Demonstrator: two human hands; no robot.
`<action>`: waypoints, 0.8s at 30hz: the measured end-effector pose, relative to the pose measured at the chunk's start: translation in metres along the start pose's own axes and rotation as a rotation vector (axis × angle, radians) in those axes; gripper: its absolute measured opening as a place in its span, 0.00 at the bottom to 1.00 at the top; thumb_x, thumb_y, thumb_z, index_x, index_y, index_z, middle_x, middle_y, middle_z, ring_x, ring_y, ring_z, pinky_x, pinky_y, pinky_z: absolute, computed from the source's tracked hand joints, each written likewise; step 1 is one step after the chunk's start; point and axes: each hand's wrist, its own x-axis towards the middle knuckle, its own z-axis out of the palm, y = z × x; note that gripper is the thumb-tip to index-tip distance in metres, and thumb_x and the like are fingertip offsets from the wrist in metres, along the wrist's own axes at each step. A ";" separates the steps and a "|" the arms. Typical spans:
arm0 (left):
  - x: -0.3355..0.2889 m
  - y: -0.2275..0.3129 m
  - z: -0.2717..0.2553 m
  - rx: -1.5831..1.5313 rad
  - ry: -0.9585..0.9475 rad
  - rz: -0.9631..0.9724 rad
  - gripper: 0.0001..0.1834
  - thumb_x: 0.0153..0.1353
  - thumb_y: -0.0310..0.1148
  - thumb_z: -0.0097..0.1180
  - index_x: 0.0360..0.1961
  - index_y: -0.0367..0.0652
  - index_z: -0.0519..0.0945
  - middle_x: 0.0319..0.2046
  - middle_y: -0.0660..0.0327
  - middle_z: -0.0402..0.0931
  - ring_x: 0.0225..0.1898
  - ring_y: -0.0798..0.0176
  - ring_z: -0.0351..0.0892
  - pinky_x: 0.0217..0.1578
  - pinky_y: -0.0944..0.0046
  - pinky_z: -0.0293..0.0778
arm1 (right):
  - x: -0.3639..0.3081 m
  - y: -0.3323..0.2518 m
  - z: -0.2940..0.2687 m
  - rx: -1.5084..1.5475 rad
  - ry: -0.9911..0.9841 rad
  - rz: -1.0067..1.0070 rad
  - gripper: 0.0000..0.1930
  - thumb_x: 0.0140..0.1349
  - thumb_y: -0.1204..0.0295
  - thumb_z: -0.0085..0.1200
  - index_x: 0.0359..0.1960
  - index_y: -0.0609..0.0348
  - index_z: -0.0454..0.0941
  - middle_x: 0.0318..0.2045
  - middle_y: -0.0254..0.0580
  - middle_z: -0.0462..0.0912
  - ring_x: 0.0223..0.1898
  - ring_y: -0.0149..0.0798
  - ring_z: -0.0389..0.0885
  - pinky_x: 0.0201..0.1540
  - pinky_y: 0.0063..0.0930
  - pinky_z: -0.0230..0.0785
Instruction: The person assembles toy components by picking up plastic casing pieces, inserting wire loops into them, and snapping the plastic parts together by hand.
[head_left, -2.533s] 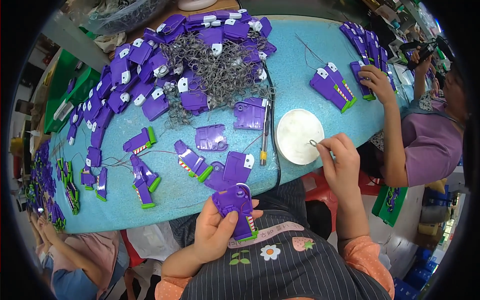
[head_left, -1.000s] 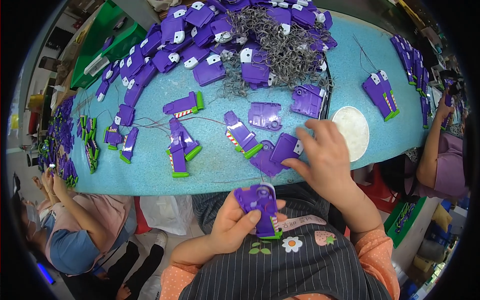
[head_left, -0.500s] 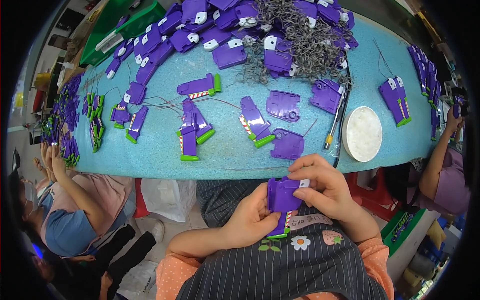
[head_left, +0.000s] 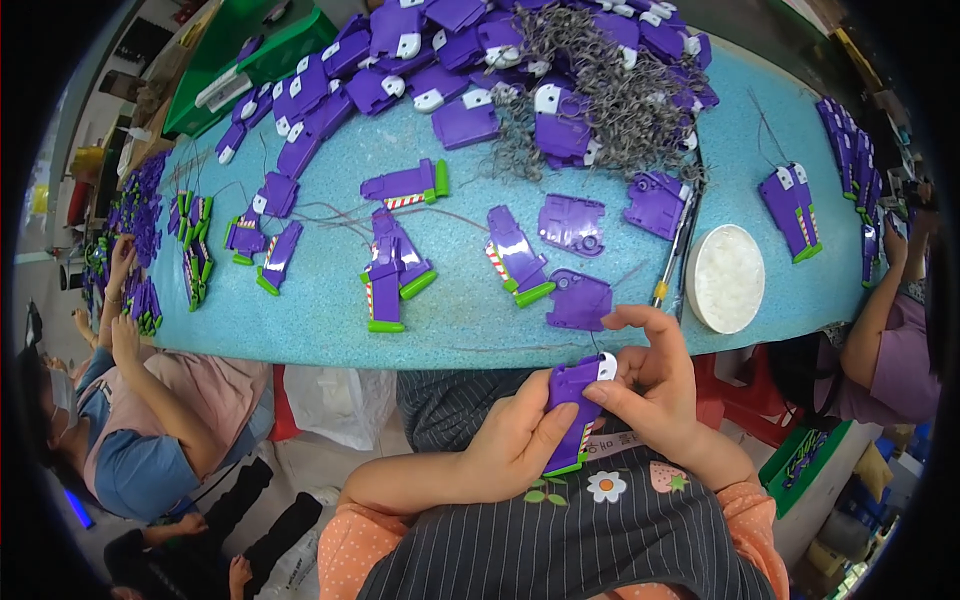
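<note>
My left hand (head_left: 520,440) grips a purple plastic toy part (head_left: 572,412) with a green end and a white tab, held over my lap just below the table edge. My right hand (head_left: 652,385) pinches the top of the same part at the white tab. On the turquoise table (head_left: 320,310) right above my hands lie a flat purple shell (head_left: 578,300) and a purple-and-green piece (head_left: 516,256). A round white dish (head_left: 726,277) sits to the right, with a thin screwdriver (head_left: 675,250) beside it.
Piles of purple parts (head_left: 420,60) and a tangle of grey springs (head_left: 600,80) fill the far side. More purple-and-green pieces (head_left: 390,265) lie mid-table. One person (head_left: 140,420) works at the left, another (head_left: 900,330) at the right. Green bins (head_left: 240,60) stand beyond.
My right hand left the white dish, crossed the table and came down onto the purple part in my left hand. The view shifted as my head turned left and down.
</note>
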 end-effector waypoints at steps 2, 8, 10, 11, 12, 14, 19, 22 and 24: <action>0.000 0.001 0.001 0.023 -0.016 0.083 0.17 0.67 0.29 0.41 0.54 0.32 0.61 0.37 0.52 0.79 0.39 0.60 0.81 0.39 0.65 0.75 | 0.001 0.004 -0.004 0.229 -0.008 0.076 0.30 0.51 0.82 0.61 0.53 0.59 0.58 0.37 0.36 0.68 0.26 0.22 0.71 0.25 0.17 0.74; -0.003 -0.010 0.006 0.049 -0.052 0.198 0.16 0.65 0.26 0.42 0.52 0.30 0.61 0.38 0.51 0.79 0.37 0.60 0.81 0.39 0.65 0.75 | -0.004 0.005 -0.006 0.616 -0.130 0.275 0.11 0.53 0.78 0.59 0.29 0.55 0.66 0.28 0.31 0.66 0.34 0.30 0.65 0.38 0.24 0.61; -0.002 -0.016 0.010 0.049 0.006 0.254 0.16 0.64 0.24 0.44 0.51 0.30 0.61 0.35 0.53 0.79 0.34 0.63 0.81 0.36 0.66 0.75 | -0.005 0.010 -0.008 0.574 -0.170 0.169 0.09 0.56 0.78 0.58 0.32 0.57 0.68 0.30 0.34 0.69 0.33 0.26 0.70 0.29 0.20 0.65; -0.002 -0.017 0.009 0.050 0.007 0.253 0.16 0.64 0.24 0.44 0.51 0.30 0.61 0.35 0.53 0.79 0.34 0.63 0.81 0.36 0.66 0.75 | -0.006 0.011 -0.008 0.575 -0.170 0.169 0.09 0.56 0.78 0.58 0.32 0.57 0.68 0.30 0.34 0.69 0.33 0.26 0.70 0.29 0.20 0.65; -0.001 -0.018 0.008 0.155 0.010 0.263 0.16 0.63 0.24 0.45 0.51 0.30 0.62 0.33 0.55 0.78 0.32 0.65 0.80 0.34 0.67 0.74 | -0.009 0.011 -0.008 0.274 -0.135 -0.048 0.10 0.55 0.77 0.59 0.31 0.58 0.68 0.30 0.35 0.69 0.32 0.28 0.70 0.30 0.22 0.64; 0.004 -0.012 0.001 0.263 0.016 0.274 0.16 0.63 0.24 0.46 0.51 0.31 0.63 0.30 0.56 0.77 0.30 0.66 0.79 0.32 0.67 0.73 | -0.009 0.007 -0.009 -0.046 -0.089 -0.231 0.12 0.52 0.75 0.62 0.28 0.61 0.68 0.27 0.38 0.69 0.30 0.32 0.70 0.31 0.26 0.61; 0.028 0.007 -0.017 0.193 -0.131 0.220 0.12 0.60 0.27 0.52 0.44 0.35 0.72 0.31 0.56 0.75 0.31 0.63 0.77 0.33 0.66 0.71 | 0.002 -0.006 -0.017 -0.273 -0.178 -0.283 0.11 0.50 0.75 0.63 0.27 0.61 0.70 0.26 0.38 0.71 0.27 0.32 0.70 0.29 0.25 0.62; 0.027 0.012 -0.016 0.252 -0.072 0.313 0.11 0.56 0.24 0.54 0.41 0.34 0.74 0.36 0.52 0.74 0.33 0.59 0.76 0.35 0.65 0.71 | 0.001 -0.002 -0.017 -0.256 -0.071 -0.360 0.13 0.49 0.72 0.65 0.31 0.62 0.73 0.26 0.39 0.72 0.24 0.30 0.70 0.26 0.22 0.61; 0.023 0.015 -0.017 0.210 0.065 0.376 0.12 0.56 0.23 0.54 0.42 0.34 0.73 0.36 0.51 0.74 0.34 0.59 0.77 0.36 0.66 0.71 | 0.001 -0.021 -0.016 -0.453 -0.064 -0.316 0.18 0.48 0.69 0.66 0.37 0.64 0.74 0.26 0.39 0.72 0.21 0.27 0.68 0.22 0.20 0.60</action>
